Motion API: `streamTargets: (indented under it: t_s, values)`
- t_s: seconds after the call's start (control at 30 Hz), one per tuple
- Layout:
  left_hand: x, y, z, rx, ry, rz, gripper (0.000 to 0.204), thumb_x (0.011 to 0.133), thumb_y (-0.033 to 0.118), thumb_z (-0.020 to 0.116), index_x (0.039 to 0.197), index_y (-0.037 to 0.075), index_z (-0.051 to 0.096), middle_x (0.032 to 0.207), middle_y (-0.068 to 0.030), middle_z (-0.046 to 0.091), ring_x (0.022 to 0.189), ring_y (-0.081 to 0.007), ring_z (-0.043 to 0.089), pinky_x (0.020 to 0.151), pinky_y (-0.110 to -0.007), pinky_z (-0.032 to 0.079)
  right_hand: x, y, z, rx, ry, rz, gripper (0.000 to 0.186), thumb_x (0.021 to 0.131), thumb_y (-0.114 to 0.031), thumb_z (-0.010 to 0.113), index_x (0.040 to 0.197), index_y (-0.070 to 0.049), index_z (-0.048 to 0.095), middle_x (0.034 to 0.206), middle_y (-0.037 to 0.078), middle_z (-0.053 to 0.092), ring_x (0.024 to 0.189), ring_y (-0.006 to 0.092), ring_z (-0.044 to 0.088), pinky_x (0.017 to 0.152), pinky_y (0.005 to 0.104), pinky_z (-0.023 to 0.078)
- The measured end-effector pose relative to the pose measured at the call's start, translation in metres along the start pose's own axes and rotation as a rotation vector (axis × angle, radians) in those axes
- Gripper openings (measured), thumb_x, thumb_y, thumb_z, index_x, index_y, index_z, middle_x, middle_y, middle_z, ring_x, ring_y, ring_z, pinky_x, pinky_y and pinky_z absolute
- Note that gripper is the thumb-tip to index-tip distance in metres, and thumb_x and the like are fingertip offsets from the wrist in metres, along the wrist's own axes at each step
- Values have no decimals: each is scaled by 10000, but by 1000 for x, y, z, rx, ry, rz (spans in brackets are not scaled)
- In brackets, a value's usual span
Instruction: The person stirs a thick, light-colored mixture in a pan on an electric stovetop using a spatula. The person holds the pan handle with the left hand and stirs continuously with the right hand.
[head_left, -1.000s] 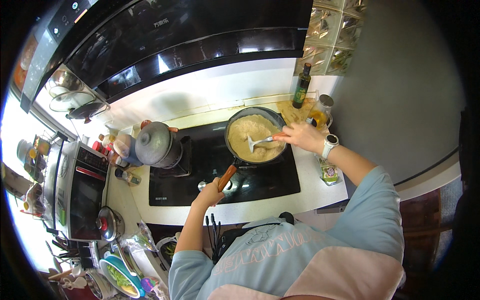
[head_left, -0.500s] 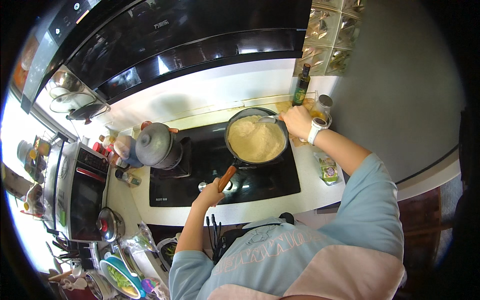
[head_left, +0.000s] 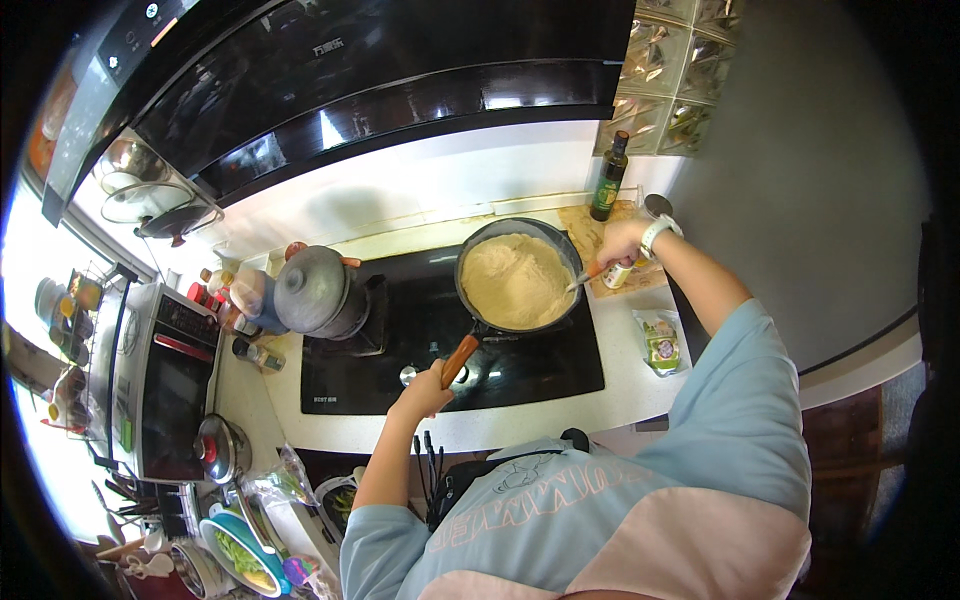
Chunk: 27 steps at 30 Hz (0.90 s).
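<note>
A dark frying pan (head_left: pixel 553 237) sits on the right side of the black cooktop (head_left: pixel 400 305), full of pale yellow, flour-like powder (head_left: pixel 512 288). My left hand (head_left: pixel 424 392) is wrapped round the pan's wooden handle (head_left: pixel 461 356). At the pan's right side, my right hand (head_left: pixel 622 243) grips a spatula (head_left: pixel 580 284) by its orange-brown handle. The spatula's blade dips into the powder along the right inner wall and is mostly hidden there.
A lidded grey pot (head_left: pixel 318 292) stands on the left burner. To the right are a dark green bottle (head_left: pixel 610 180), a small jar (head_left: pixel 616 274) and a green-white packet (head_left: pixel 660 345). A microwave (head_left: pixel 172 385) and a range hood (head_left: pixel 400 90) border the cooktop.
My right hand has moved right and slightly down, drawing the spatula from the pan's upper part to its right edge. My left hand keeps its hold on the handle.
</note>
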<state>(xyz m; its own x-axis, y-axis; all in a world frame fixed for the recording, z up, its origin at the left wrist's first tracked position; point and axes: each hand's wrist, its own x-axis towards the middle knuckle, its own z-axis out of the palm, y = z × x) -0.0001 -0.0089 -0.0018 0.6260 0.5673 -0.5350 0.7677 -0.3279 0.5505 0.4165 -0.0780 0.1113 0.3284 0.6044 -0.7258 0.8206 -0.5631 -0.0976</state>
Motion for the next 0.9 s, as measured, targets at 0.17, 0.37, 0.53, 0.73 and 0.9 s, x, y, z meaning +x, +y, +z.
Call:
streamTargets:
  t_s: [0.17, 0.37, 0.53, 0.73, 0.9]
  values:
    - [-3, 2, -3, -3, -2, 25, 449, 778, 69, 595, 1185, -8, 424, 750, -193, 625, 506, -254, 620, 439, -347, 508, 17, 7, 64, 593, -41, -40, 331, 805, -344, 684, 673, -62, 569, 540, 25, 502, 393, 122, 386, 352, 277, 267]
    - [-3, 5, -6, -3, -14, 18, 442, 769, 76, 600, 1169, -7, 430, 797, -217, 644, 524, -272, 635, 446, -353, 513, 18, -16, 124, 958, -29, -103, 196, 938, -276, 574, 994, -88, 585, 631, -3, 482, 410, 59, 311, 359, 227, 220]
    - [-5, 5, -4, -14, -16, 22, 442, 767, 62, 594, 1172, -7, 432, 789, -214, 639, 514, -264, 625, 442, -356, 509, 27, -38, 132, 1138, -20, -170, 265, 924, -315, 609, 867, -62, 557, 634, 4, 469, 421, 69, 353, 349, 234, 269]
    - [-4, 7, -4, -4, 5, 16, 448, 792, 44, 607, 1201, 12, 428, 678, -139, 581, 470, -205, 589, 416, -322, 489, 29, -34, 144, 1394, -71, -198, 243, 943, -206, 566, 1140, -69, 604, 672, -19, 461, 442, 35, 336, 352, 189, 242]
    - [-6, 5, -3, 6, 17, 7, 441, 762, 55, 592, 1171, -5, 437, 765, -208, 636, 507, -267, 622, 443, -358, 508, 7, 1, 141, 1336, -86, -263, 410, 945, -159, 566, 1351, -140, 516, 661, -44, 455, 449, 17, 319, 373, 182, 213]
